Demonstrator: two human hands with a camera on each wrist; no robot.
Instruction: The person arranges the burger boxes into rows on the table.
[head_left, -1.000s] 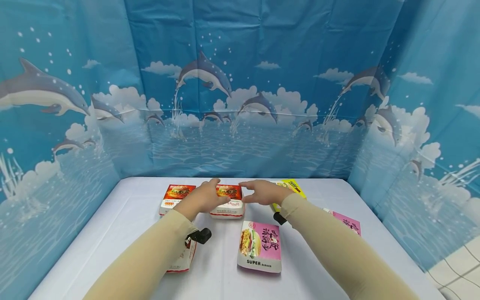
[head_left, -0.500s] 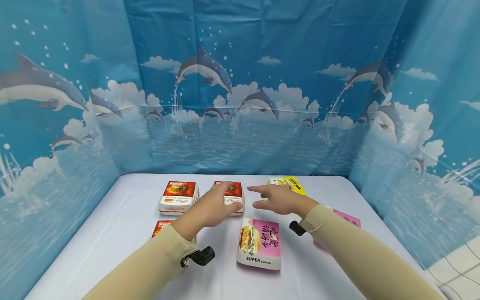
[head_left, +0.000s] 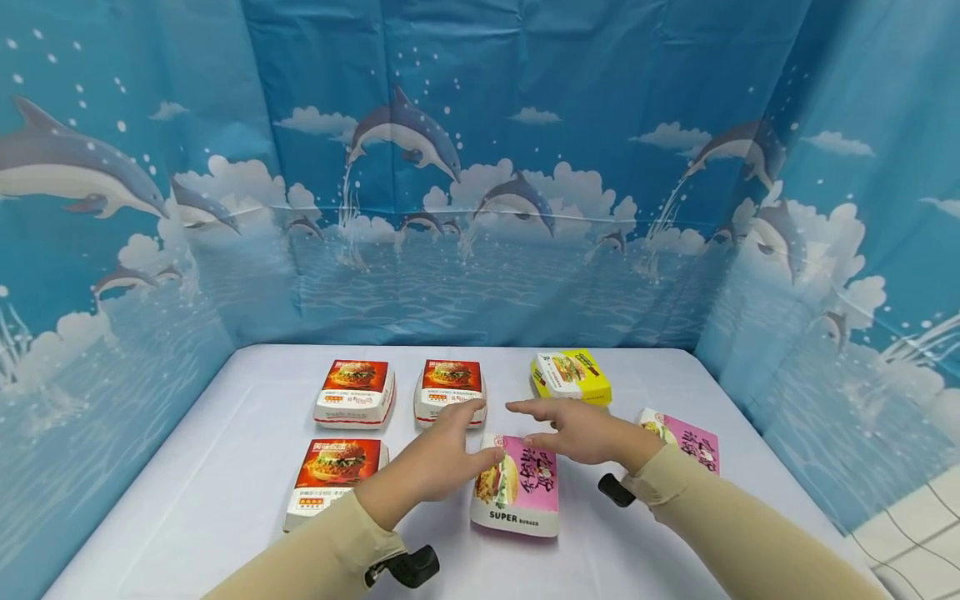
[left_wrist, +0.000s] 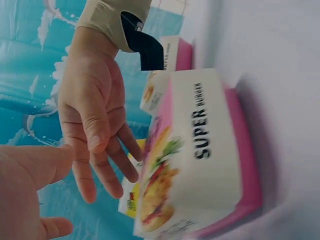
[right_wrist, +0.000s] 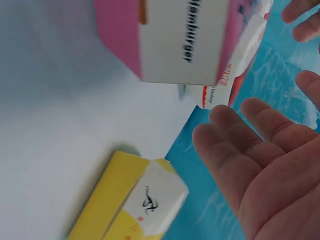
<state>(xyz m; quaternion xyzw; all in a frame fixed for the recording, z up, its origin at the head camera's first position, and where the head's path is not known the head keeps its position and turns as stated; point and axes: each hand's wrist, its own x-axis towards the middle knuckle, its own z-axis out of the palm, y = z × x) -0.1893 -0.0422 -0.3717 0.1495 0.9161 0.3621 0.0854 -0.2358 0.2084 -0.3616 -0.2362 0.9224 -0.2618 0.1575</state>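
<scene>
1. Over the near middle of the white table [head_left: 225, 467], your left hand [head_left: 442, 462] and right hand [head_left: 581, 433] have drawn back from the far red burger box [head_left: 450, 390]
2. Both hands hover with fingers relaxed, holding nothing
3. Between them now lies the pink Super Burger box [head_left: 517, 492], flat on the table and untouched, so that looks like your next pick

A pink-and-white burger box [head_left: 517, 487], printed "SUPER BURGER" with a burger picture, lies flat and closed on the counter [head_left: 225, 483], just beneath the fingers [head_left: 525, 408].
</scene>
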